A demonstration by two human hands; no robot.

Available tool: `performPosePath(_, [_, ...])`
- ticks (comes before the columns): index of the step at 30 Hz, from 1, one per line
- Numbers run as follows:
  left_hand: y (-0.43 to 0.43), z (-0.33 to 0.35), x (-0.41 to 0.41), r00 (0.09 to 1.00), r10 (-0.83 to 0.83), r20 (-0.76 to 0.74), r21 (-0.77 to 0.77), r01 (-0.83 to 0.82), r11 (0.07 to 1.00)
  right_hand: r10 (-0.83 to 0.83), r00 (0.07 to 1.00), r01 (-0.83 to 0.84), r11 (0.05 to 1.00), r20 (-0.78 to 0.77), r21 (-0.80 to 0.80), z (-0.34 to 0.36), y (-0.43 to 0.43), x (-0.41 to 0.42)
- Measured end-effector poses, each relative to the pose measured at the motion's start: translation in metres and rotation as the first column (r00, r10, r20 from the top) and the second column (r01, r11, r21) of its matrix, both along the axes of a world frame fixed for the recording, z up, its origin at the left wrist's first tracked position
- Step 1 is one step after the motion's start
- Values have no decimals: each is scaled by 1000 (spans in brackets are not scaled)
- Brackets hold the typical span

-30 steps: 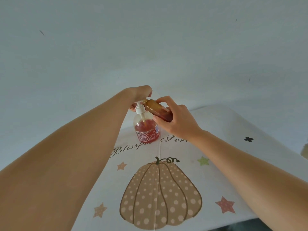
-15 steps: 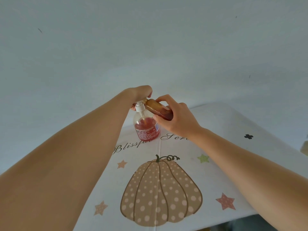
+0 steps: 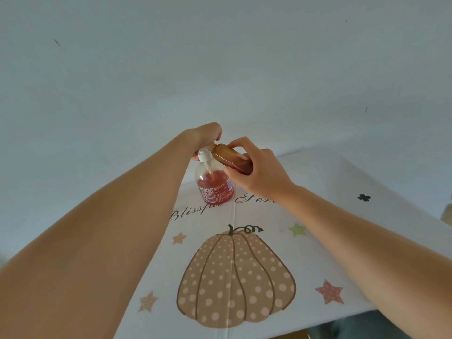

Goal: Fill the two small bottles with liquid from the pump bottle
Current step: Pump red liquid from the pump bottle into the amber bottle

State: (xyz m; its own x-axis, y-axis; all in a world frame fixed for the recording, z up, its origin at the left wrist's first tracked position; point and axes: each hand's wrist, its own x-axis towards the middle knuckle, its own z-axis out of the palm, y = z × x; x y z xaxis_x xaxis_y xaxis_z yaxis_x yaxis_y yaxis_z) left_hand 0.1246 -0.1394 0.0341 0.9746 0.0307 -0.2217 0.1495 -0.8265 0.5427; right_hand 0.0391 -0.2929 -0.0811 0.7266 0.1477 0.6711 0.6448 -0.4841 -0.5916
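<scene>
A clear pump bottle with red liquid in its lower half stands upright at the far side of the table. My left hand sits on top of its white pump head, fingers curled over it. My right hand grips a small amber bottle, tilted with its mouth up against the pump spout. Dark reddish liquid lies in the small bottle's lower end. A second small bottle is not in view.
The table wears a white cloth printed with a dotted pumpkin, stars and script lettering. Its near edge runs along the bottom right. A pale wall rises behind. A small beige object shows at the right edge.
Both hands and the bottles stay in nearly the same place. The pump head sits a little lower than one second ago.
</scene>
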Motion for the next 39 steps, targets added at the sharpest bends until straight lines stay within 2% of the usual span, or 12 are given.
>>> performPosePath(8, [0, 0, -2, 1000, 4, 22, 8, -4, 1000, 2, 1000, -2, 1000, -10, 6, 0, 0, -1])
performPosePath(15, [-5, 11, -7, 999, -41, -2, 119, 41, 992, 17, 1000, -17, 1000, 8, 18, 1, 0, 1])
performPosePath(20, [-5, 10, -6, 999, -33, -23, 84, 35, 996, 13, 1000, -13, 1000, 7, 14, 1, 0, 1])
performPosePath(27, [-2, -2, -6, 998, 34, 45, -27, -32, 999, 6, 1000, -6, 1000, -24, 20, -2, 1, 0])
performPosePath(39, [-7, 10, -8, 1000, -17, 21, 117, 15, 993, 12, 1000, -12, 1000, 2, 25, -1, 0, 3])
